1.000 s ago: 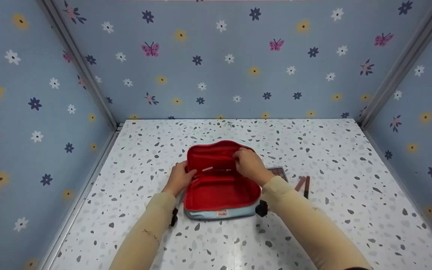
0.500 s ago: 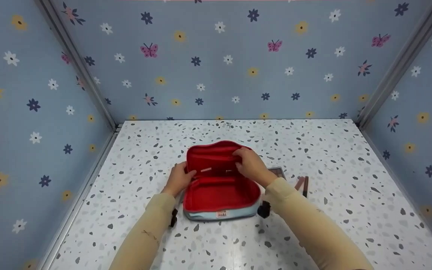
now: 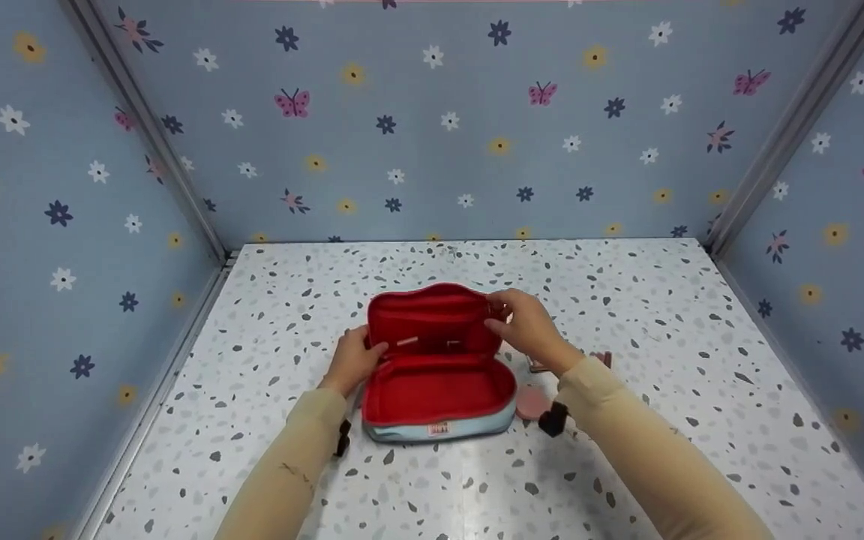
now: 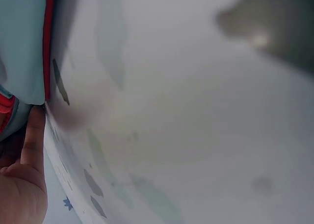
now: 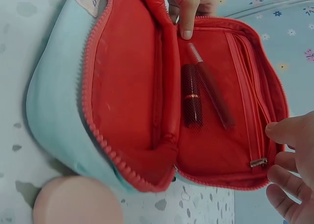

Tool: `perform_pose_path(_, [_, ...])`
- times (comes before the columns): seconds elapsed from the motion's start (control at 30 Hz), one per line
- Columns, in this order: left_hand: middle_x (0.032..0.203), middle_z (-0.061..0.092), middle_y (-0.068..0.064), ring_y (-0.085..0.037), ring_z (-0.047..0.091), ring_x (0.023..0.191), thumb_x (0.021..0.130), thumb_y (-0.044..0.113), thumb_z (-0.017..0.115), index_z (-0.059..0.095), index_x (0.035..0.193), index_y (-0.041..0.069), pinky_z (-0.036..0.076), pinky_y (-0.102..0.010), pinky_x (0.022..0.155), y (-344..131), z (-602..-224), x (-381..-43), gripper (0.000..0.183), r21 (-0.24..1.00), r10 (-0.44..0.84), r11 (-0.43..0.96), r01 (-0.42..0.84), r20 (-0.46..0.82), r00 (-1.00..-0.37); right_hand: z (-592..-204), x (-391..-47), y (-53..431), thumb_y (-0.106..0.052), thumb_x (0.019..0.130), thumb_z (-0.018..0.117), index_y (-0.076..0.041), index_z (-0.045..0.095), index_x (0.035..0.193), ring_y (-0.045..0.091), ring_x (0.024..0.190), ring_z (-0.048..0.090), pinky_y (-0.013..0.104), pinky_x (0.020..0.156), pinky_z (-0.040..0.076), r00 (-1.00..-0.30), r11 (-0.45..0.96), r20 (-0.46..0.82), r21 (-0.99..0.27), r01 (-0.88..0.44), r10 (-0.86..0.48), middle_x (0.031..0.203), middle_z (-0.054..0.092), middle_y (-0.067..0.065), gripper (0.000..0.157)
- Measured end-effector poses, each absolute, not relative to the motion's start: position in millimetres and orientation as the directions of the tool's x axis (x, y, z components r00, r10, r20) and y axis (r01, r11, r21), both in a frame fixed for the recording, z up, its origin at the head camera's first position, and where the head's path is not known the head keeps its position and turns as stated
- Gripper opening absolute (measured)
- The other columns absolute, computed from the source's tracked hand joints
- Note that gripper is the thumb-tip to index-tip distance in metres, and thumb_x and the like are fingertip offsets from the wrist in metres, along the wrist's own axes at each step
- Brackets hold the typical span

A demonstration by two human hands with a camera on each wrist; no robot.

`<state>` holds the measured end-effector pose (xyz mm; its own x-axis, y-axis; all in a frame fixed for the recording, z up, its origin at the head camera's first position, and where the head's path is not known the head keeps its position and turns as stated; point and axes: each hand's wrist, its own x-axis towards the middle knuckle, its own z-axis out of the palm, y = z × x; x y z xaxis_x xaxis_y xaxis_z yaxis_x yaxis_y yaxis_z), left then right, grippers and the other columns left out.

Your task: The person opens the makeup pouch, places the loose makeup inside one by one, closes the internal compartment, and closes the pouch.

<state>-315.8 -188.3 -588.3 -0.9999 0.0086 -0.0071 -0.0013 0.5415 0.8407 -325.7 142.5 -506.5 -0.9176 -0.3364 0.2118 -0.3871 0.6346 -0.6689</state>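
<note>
An open cosmetic bag (image 3: pixel 439 431), light blue outside with red lining, stands with its lid raised. In the head view my left hand (image 3: pixel 349 360) grips the lid's lower left edge, thumb inside and fingers behind. The right wrist view shows that thumb (image 5: pixel 186 28) over the red lining. My right hand (image 3: pixel 529 326) is at the lid's right edge, fingers loosely bent around the rim beside the metal zip pull (image 5: pixel 258 162). A dark lipstick tube (image 5: pixel 192 96) and a slim tube with a clear end (image 5: pixel 213 89) lie behind the lid's mesh pocket.
A round pink compact (image 3: pixel 532 403) lies right of the bag on the speckled table (image 3: pixel 252 465). Partly covered by the right arm are a palette (image 3: pixel 537 365) and stick-shaped cosmetics (image 3: pixel 604 358). Flowered walls (image 3: pixel 447 135) enclose the back and sides.
My right hand has moved right, from inside the lid's upper pocket to the lid's right edge. The compact has come into sight. The left hand keeps its hold.
</note>
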Motion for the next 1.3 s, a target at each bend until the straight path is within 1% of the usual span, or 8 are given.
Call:
perform_pose_path(0.17, [0.117, 0.078, -0.020, -0.030, 0.074, 0.108, 0.105, 0.007, 0.068, 0.070, 0.129, -0.006, 0.059, -0.049, 0.102, -188, -589, -315, 0.028, 0.838, 0.007, 0.545, 0.013, 0.012, -1.000, -504, -322, 159, -0.006, 0.099, 0.078, 0.005, 0.069, 0.135, 0.040, 0.110, 0.069, 0.053, 0.097, 0.060, -0.918, 0.650, 0.231, -0.650, -0.393, -0.323, 0.126, 0.073, 0.024, 0.039])
perform_pose_path(0.27, [0.117, 0.078, -0.021, -0.031, 0.074, 0.108, 0.105, 0.008, 0.068, 0.070, 0.129, -0.006, 0.059, -0.049, 0.102, -188, -588, -315, 0.028, 0.837, 0.010, 0.547, 0.018, 0.015, -1.000, -504, -320, 168, -0.007, 0.098, 0.079, 0.005, 0.069, 0.136, 0.041, 0.111, 0.069, 0.055, 0.098, 0.060, -0.921, 0.661, 0.241, -0.643, -0.388, -0.306, 0.127, 0.072, 0.025, 0.040])
perform_pose_path(0.4, [0.118, 0.078, -0.023, -0.033, 0.074, 0.111, 0.105, 0.007, 0.068, 0.069, 0.129, -0.007, 0.059, -0.050, 0.103, -187, -588, -315, 0.028, 0.828, 0.014, 0.560, 0.026, 0.022, -1.000, -506, -317, 178, -0.005, 0.096, 0.080, 0.006, 0.070, 0.132, 0.043, 0.109, 0.071, 0.057, 0.096, 0.060, -0.916, 0.658, 0.279, -0.637, -0.402, -0.289, 0.122, 0.073, 0.028, 0.039])
perform_pose_path(0.6, [0.117, 0.078, -0.023, -0.034, 0.074, 0.110, 0.105, 0.007, 0.069, 0.070, 0.128, -0.007, 0.059, -0.051, 0.102, -188, -586, -314, 0.028, 0.820, 0.011, 0.571, 0.028, 0.027, -1.000, -510, -316, 193, -0.003, 0.094, 0.080, 0.008, 0.070, 0.129, 0.045, 0.106, 0.071, 0.060, 0.096, 0.059, -0.916, 0.663, 0.302, -0.632, -0.400, -0.265, 0.117, 0.074, 0.027, 0.037])
perform_pose_path(0.7, [0.117, 0.078, -0.023, -0.034, 0.074, 0.110, 0.105, 0.007, 0.069, 0.070, 0.128, -0.007, 0.059, -0.051, 0.102, -188, -586, -314, 0.028, 0.821, 0.015, 0.570, 0.031, 0.027, -1.000, -512, -314, 201, -0.002, 0.094, 0.081, 0.008, 0.070, 0.130, 0.045, 0.106, 0.071, 0.059, 0.096, 0.059, -0.924, 0.676, 0.292, -0.631, -0.381, -0.248, 0.117, 0.073, 0.028, 0.039])
perform_pose_path(0.87, [0.119, 0.078, -0.023, -0.034, 0.074, 0.111, 0.105, 0.008, 0.069, 0.069, 0.130, -0.007, 0.059, -0.051, 0.104, -188, -587, -315, 0.029, 0.823, 0.020, 0.567, 0.025, 0.017, -1.000, -516, -309, 214, -0.004, 0.096, 0.080, 0.008, 0.068, 0.134, 0.044, 0.110, 0.069, 0.058, 0.097, 0.058, -0.942, 0.690, 0.253, -0.643, -0.333, -0.218, 0.122, 0.072, 0.028, 0.042])
perform_pose_path(1.03, [0.122, 0.078, -0.022, -0.033, 0.074, 0.113, 0.105, 0.008, 0.069, 0.069, 0.132, -0.006, 0.058, -0.050, 0.105, -189, -587, -317, 0.031, 0.832, 0.022, 0.554, 0.017, 0.006, -1.000, -522, -305, 226, -0.003, 0.096, 0.078, 0.008, 0.068, 0.134, 0.044, 0.111, 0.068, 0.059, 0.097, 0.057, -0.956, 0.687, 0.227, -0.667, -0.290, -0.185, 0.123, 0.071, 0.029, 0.041])
perform_pose_path(1.3, [0.121, 0.078, -0.022, -0.032, 0.074, 0.111, 0.105, 0.008, 0.069, 0.070, 0.131, -0.006, 0.059, -0.049, 0.104, -189, -588, -318, 0.030, 0.837, 0.022, 0.546, 0.012, 0.000, -1.000, -527, -301, 243, -0.006, 0.097, 0.077, 0.007, 0.066, 0.139, 0.043, 0.115, 0.067, 0.058, 0.098, 0.056, -0.975, 0.710, 0.175, -0.668, -0.221, -0.138, 0.128, 0.070, 0.029, 0.045])
